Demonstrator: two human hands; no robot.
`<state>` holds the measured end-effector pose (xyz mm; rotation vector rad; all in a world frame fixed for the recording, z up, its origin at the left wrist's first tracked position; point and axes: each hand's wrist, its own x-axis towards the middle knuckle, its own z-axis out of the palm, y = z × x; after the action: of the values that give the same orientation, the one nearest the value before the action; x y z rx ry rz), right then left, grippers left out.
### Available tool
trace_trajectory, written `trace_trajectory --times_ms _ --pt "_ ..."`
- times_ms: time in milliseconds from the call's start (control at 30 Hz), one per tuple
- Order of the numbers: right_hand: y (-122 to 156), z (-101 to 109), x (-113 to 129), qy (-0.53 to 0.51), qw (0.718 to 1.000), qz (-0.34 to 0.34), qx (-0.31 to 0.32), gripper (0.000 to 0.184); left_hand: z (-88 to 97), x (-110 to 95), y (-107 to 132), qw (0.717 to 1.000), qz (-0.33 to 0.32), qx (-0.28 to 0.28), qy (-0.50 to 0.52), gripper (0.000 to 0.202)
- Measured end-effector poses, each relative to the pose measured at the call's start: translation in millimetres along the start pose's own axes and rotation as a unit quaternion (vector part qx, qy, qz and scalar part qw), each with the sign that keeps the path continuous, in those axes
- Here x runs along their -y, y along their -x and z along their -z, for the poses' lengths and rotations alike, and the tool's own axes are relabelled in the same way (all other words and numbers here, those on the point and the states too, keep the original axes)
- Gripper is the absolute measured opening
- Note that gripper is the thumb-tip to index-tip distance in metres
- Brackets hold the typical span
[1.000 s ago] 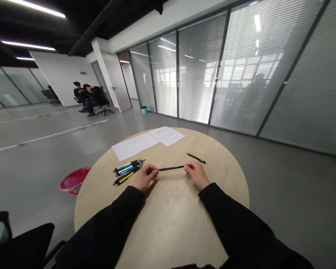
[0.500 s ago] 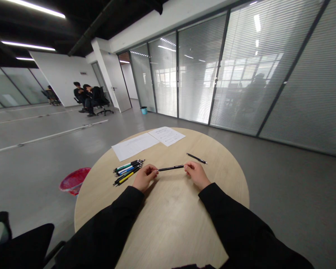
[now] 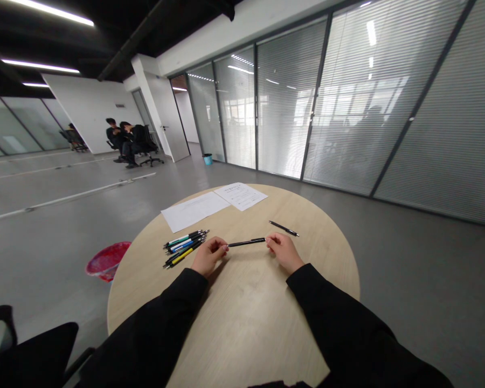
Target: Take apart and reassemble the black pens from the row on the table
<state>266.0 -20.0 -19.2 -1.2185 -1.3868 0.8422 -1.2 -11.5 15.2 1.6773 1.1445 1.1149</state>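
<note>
A black pen (image 3: 246, 242) is held level just above the round wooden table (image 3: 242, 318). My left hand (image 3: 208, 255) pinches its left end with curled fingers. My right hand (image 3: 282, 251) pinches its right end the same way. Left of my left hand lies a bundle of several pens (image 3: 185, 246) with green, blue and yellow barrels. Another black pen (image 3: 283, 228) rests alone on the table beyond my right hand.
Two white paper sheets (image 3: 214, 203) lie at the table's far edge. A red basin (image 3: 106, 259) sits on the floor to the left, a black chair (image 3: 28, 350) at lower left. People sit on chairs (image 3: 127, 141) far back. Glass partitions line the right.
</note>
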Motion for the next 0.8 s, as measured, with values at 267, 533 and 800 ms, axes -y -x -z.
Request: trace_trajectory --times_ms 267,533,800 --pt "0.2 1.0 1.2 0.011 1.0 0.006 0.001 0.028 0.8 -2.0 -0.6 1.0 -0.003 0.002 -0.008 0.027" --pt "1.0 1.2 2.8 0.013 1.0 0.005 0.001 0.027 -0.5 -7.1 1.2 1.0 0.001 -0.001 -0.013 0.027" --pt "0.2 1.4 0.8 0.018 1.0 0.011 0.003 0.027 -0.4 -5.5 0.3 1.0 -0.001 -0.001 -0.01 0.029"
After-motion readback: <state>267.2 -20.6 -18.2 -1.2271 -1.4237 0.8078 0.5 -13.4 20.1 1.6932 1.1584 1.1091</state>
